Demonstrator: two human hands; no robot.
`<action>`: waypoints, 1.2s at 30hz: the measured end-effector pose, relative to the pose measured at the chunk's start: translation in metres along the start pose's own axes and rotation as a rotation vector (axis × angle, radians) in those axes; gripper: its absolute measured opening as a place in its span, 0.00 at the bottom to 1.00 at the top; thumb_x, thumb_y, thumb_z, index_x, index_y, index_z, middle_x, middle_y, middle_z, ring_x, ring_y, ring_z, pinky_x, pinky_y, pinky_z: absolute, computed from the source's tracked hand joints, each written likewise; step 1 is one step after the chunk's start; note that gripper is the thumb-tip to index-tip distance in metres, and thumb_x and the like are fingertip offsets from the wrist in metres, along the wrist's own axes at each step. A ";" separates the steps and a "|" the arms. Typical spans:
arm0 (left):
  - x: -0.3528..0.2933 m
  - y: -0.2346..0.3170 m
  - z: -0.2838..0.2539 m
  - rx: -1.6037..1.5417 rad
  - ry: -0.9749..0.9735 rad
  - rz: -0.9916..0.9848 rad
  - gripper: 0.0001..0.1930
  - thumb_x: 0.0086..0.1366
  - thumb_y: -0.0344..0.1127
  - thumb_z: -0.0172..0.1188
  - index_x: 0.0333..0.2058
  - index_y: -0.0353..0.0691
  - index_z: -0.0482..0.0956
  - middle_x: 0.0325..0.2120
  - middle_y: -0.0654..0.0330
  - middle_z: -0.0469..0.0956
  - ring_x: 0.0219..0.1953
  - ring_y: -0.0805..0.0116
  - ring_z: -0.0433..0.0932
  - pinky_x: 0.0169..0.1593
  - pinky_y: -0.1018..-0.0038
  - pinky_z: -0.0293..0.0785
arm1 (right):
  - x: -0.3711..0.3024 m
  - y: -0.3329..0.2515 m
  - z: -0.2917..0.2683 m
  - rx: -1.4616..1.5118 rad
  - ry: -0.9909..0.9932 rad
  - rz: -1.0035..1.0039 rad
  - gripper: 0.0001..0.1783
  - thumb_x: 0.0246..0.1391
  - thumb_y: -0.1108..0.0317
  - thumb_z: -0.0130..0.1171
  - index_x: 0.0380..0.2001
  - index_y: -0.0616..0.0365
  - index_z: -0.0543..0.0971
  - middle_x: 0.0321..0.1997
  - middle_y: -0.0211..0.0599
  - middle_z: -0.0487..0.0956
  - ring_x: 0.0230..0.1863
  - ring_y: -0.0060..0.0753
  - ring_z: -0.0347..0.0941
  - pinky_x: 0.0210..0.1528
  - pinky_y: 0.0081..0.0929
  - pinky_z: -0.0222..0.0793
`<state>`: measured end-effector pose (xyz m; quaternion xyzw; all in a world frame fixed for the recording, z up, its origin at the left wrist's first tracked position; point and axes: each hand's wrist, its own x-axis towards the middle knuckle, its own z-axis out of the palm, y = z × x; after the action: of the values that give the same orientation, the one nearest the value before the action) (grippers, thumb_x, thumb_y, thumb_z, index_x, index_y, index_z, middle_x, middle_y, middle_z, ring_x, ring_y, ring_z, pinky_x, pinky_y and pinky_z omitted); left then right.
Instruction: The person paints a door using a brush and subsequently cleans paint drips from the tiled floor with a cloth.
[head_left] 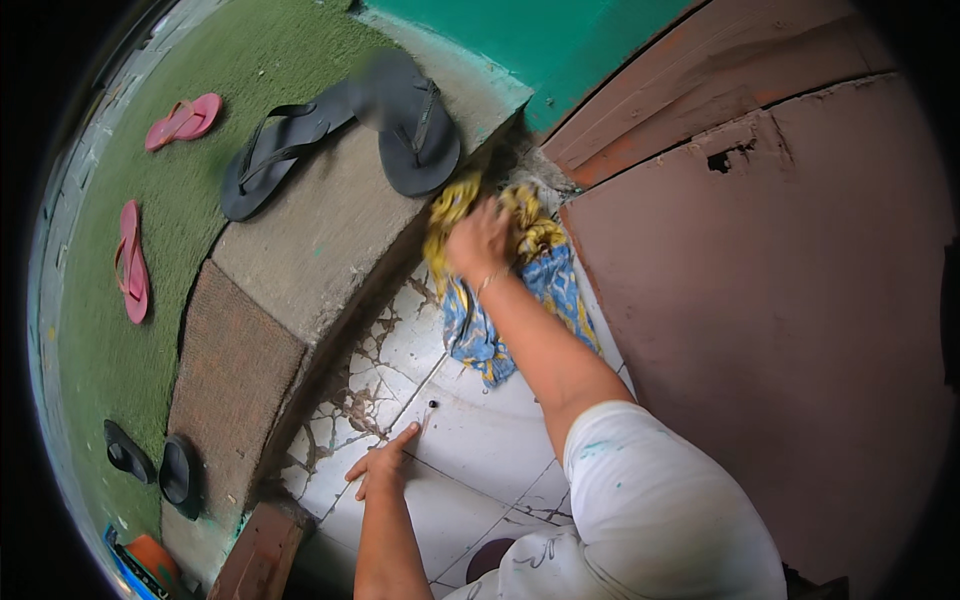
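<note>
My right hand (480, 243) is stretched forward and closed on a yellow and blue patterned cloth (545, 285), pressing it into the corner where the white tiled floor (470, 440) meets the concrete step (330, 240) and the brown door (780, 300). The cloth's blue part hangs back over the tiles beneath my forearm. My left hand (383, 465) rests flat on the cracked tiles nearer to me, fingers spread, holding nothing. A small dark speck (432, 404) lies on the tile just beyond its fingertips.
Two black flip-flops (345, 135) lie on the step's far end. Pink flip-flops (132, 262) and black sandals (150, 462) lie on green artificial grass (130, 330) at left. A brown mat (225, 385) covers the step's near part. A green wall (540, 40) stands behind.
</note>
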<state>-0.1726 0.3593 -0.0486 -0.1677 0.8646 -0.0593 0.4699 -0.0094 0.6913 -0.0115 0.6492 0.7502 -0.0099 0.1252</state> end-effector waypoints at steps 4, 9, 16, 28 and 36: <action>-0.009 -0.002 -0.003 -0.023 0.014 0.004 0.90 0.24 0.63 0.82 0.64 0.26 0.15 0.66 0.24 0.26 0.71 0.32 0.33 0.69 0.46 0.39 | -0.091 -0.013 -0.027 0.425 -0.285 -0.489 0.11 0.44 0.73 0.59 0.33 0.57 0.84 0.45 0.50 0.72 0.52 0.52 0.70 0.51 0.46 0.68; 0.008 -0.009 0.002 -0.120 0.053 0.038 0.90 0.28 0.55 0.85 0.60 0.30 0.06 0.69 0.36 0.46 0.68 0.30 0.50 0.60 0.22 0.38 | -0.042 0.024 -0.070 0.566 0.144 -0.050 0.20 0.48 0.70 0.59 0.47 0.59 0.78 0.48 0.50 0.73 0.53 0.52 0.70 0.55 0.49 0.65; -0.019 0.005 -0.003 -0.055 -0.011 0.016 0.91 0.23 0.61 0.84 0.64 0.24 0.15 0.65 0.21 0.25 0.71 0.33 0.29 0.69 0.45 0.37 | -0.005 -0.008 -0.010 0.043 -0.065 0.331 0.25 0.55 0.56 0.52 0.47 0.63 0.82 0.73 0.55 0.51 0.66 0.65 0.53 0.60 0.63 0.54; -0.024 0.001 -0.013 -0.077 0.023 -0.049 0.90 0.23 0.60 0.84 0.65 0.26 0.16 0.66 0.24 0.19 0.72 0.34 0.32 0.71 0.52 0.40 | -0.044 0.027 -0.059 0.429 0.112 -0.062 0.25 0.55 0.56 0.60 0.56 0.48 0.77 0.64 0.54 0.61 0.66 0.59 0.59 0.62 0.54 0.58; -0.025 0.008 -0.005 -0.099 -0.031 -0.002 0.89 0.25 0.59 0.84 0.65 0.27 0.15 0.66 0.24 0.18 0.72 0.33 0.32 0.71 0.52 0.41 | -0.062 0.001 0.010 0.136 0.224 0.067 0.22 0.52 0.56 0.61 0.49 0.51 0.80 0.63 0.51 0.62 0.61 0.55 0.60 0.57 0.56 0.58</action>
<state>-0.1656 0.3750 -0.0280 -0.1928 0.8590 -0.0142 0.4740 0.0008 0.6294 -0.0088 0.6780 0.7349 0.0159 -0.0035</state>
